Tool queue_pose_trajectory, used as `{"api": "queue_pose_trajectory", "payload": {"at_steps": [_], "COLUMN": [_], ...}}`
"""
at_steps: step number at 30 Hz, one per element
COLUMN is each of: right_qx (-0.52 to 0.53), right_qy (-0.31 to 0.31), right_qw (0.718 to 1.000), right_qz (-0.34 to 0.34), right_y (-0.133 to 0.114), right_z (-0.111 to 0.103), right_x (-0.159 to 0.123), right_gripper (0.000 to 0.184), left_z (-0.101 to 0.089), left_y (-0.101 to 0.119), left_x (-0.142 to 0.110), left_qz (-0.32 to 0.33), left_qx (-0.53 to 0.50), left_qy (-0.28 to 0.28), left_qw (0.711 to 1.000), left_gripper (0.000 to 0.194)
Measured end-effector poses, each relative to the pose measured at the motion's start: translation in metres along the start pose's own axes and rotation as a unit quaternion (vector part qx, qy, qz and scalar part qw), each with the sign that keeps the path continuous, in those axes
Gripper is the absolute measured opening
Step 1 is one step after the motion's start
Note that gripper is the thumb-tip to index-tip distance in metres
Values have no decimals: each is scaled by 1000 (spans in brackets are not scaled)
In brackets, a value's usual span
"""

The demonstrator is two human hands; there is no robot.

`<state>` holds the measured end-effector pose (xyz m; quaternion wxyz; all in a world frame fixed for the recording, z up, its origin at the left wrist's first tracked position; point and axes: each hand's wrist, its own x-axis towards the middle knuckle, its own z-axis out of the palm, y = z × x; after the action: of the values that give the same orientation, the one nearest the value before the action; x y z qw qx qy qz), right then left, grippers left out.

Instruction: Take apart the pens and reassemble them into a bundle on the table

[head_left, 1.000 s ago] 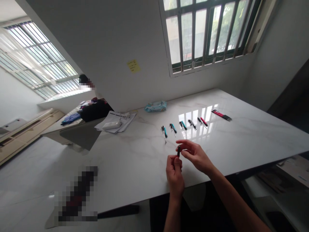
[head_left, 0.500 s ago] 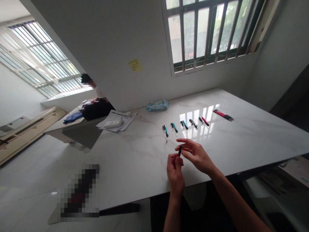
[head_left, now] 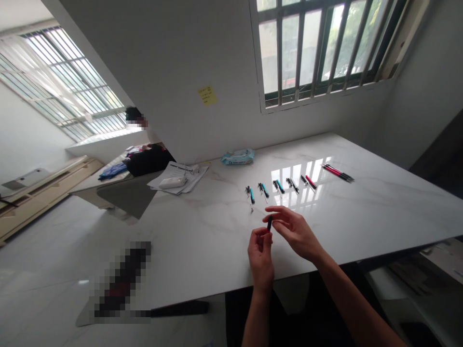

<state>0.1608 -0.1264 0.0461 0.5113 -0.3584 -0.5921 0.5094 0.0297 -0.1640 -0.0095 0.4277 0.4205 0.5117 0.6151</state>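
Observation:
Upright between my hands is a short black pen part (head_left: 269,224); its lower end is hidden in my fingers. My left hand (head_left: 261,255) is closed around its lower end. My right hand (head_left: 294,231) pinches near its top with thumb and fingertips, the other fingers stretched to the left. Beyond my hands lies a row of pens taken apart: turquoise barrels (head_left: 252,194), a clear-and-black barrel (head_left: 294,185) and a red barrel (head_left: 311,181), each beside small black parts. A tiny loose piece (head_left: 252,210) lies in front of the leftmost set.
Several whole pens (head_left: 338,172) in red and black lie at the right on the white marble table (head_left: 202,250). A wipes packet (head_left: 238,157) and papers (head_left: 177,185) with a white case stand near the wall. A person (head_left: 139,120) is in the far left background.
The view has shifted slightly, so the table items appear a little further right. A thin tip seen above the black pen part no longer shows. Both hands keep nearly the same pose.

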Motion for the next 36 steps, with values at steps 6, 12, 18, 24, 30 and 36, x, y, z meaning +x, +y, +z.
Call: {"api": "queue_pose_trajectory", "payload": {"at_steps": [6,12,18,24,30,36], "right_qx": [-28,-22,-71,-290,-369,-368], "right_qy": [17,40,93,-19,-51,-43], "right_qw": [999,998,990,957,927,929], "right_qz": [-1,-42,-76,19,44,31], "right_y": [1,-18,-29,31,58,64], "right_z": [2,1,-1,11,19,12], "right_x": [2,17,55,79,91,90], "right_gripper": [36,33,29,20,22,24], "left_z": [-3,-3,0,-26,-36,-33], "left_y": [-6,-8,0,14,14,13], "left_x": [1,3,3,14,18,14], "left_qz": [-12,-25,-38,-46,-49,-39], "left_qx": [-34,-79,-136,-156,-182,-155], "left_qy": [10,4,28,62,53,48], "left_qw": [999,997,990,985,981,986], "left_gripper": [39,36,33,31,33,34]}}
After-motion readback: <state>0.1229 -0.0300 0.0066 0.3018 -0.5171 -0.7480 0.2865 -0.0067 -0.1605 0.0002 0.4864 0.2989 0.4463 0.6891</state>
